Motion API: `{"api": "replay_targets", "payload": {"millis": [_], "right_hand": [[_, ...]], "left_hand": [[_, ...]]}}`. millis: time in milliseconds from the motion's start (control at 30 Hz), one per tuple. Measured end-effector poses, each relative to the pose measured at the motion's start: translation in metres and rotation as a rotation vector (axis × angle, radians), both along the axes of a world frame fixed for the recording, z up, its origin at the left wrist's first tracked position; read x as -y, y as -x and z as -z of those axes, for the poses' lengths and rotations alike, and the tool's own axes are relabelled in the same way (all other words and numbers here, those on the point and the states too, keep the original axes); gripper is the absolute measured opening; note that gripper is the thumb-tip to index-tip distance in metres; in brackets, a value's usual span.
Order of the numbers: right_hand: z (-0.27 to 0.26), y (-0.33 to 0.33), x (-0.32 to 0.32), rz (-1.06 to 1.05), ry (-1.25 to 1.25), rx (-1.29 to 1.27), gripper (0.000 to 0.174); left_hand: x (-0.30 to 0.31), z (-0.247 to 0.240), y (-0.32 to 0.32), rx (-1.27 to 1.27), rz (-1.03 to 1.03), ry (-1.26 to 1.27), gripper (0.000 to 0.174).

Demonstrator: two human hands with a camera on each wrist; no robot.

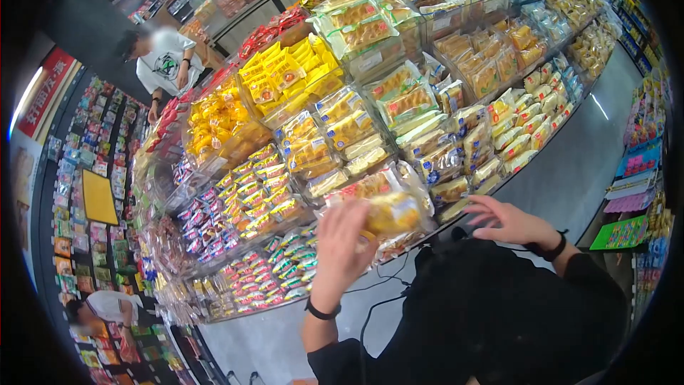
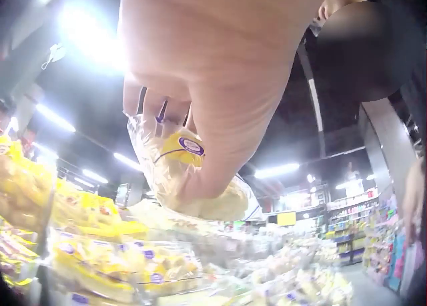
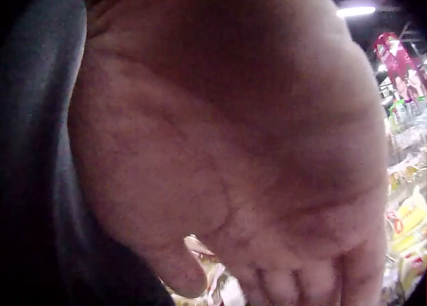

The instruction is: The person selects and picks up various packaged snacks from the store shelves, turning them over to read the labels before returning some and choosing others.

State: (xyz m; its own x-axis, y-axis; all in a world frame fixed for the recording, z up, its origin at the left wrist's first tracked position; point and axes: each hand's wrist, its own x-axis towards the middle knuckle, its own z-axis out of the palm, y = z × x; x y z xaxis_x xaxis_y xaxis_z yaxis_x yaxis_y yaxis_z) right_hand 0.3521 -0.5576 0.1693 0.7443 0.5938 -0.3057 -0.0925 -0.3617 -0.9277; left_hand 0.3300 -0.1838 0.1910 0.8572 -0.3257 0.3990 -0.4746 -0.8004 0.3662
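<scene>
My left hand (image 1: pixel 342 246) grips a clear plastic packet (image 1: pixel 393 214) with yellow and blue print, above the near edge of the snack display. In the left wrist view the thumb and fingers of the left hand (image 2: pixel 207 86) pinch this packet (image 2: pixel 183 166), and pale food shows through the film. To the right, my right hand (image 1: pixel 506 221) is held over the display's near edge with its fingers apart and nothing in them. The right wrist view is filled by the palm of the right hand (image 3: pixel 233 153), with packets blurred beyond the fingers.
Tiered bins hold yellow packets (image 1: pixel 285 75), orange packets (image 1: pixel 217 121) and small wrapped sweets (image 1: pixel 260 192). A person in a white shirt (image 1: pixel 167 60) stands behind the display; another person (image 1: pixel 110 306) is at the lower left. Grey floor (image 1: pixel 563 160) lies to the right, and a cable (image 1: pixel 367 321) hangs below.
</scene>
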Motion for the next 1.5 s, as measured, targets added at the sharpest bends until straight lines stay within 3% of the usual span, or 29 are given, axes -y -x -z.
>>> {"api": "replay_targets", "payload": {"millis": [33,133,333,367,467,500,600,633,733,767,900,1133,1333,1500], "right_hand": [[0.011,-0.007,-0.002,-0.011,-0.237,-0.12,0.081],[0.045,-0.004,-0.005,-0.136,-0.592,-0.366,0.077],[0.058,-0.007,0.039,-0.009,-0.568,-0.517,0.048],[0.063,-0.009,0.045,0.01,-0.552,-0.517,0.044],[0.075,-0.013,0.062,0.056,-0.601,-0.528,0.039],[0.071,-0.013,0.066,0.074,-0.618,-0.555,0.038],[0.068,-0.015,0.074,0.072,-0.633,-0.551,0.039],[0.069,-0.014,0.075,0.057,-0.631,-0.544,0.041],[0.072,-0.012,0.076,-0.006,-0.641,-0.563,0.043],[0.071,-0.012,0.077,-0.032,-0.629,-0.56,0.043],[0.062,-0.012,0.079,-0.123,-0.602,-0.54,0.045],[0.062,-0.012,0.081,-0.232,-0.6,-0.584,0.052],[0.073,-0.011,0.097,-0.478,-0.522,-0.6,0.043],[0.09,-0.012,0.104,-0.452,-0.513,-0.609,0.048]], "left_hand": [[0.023,-0.005,0.009,-0.073,0.05,0.005,0.075],[0.09,-0.012,0.025,-0.146,0.136,-0.032,0.077],[0.171,-0.007,0.033,-0.243,0.039,-0.041,0.079],[0.18,-0.001,0.033,-0.198,0.004,-0.104,0.091],[0.213,0.006,0.041,-0.112,-0.275,0.148,0.103],[0.223,0.018,0.048,-0.168,-0.377,0.372,0.105],[0.24,0.056,0.054,-0.307,-0.368,1.2,0.106],[0.247,0.064,0.057,-0.36,-0.374,1.426,0.093],[0.26,0.084,0.071,-0.494,-0.509,1.642,0.076],[0.266,0.085,0.073,-0.448,-0.546,1.634,0.059],[0.276,0.081,0.078,-0.327,-0.574,1.707,0.051],[0.285,0.074,0.088,-0.211,-0.63,1.705,0.046],[0.286,0.078,0.084,-0.154,-0.715,1.745,0.042],[0.284,0.086,0.085,-0.162,-0.731,1.741,0.037]]}}
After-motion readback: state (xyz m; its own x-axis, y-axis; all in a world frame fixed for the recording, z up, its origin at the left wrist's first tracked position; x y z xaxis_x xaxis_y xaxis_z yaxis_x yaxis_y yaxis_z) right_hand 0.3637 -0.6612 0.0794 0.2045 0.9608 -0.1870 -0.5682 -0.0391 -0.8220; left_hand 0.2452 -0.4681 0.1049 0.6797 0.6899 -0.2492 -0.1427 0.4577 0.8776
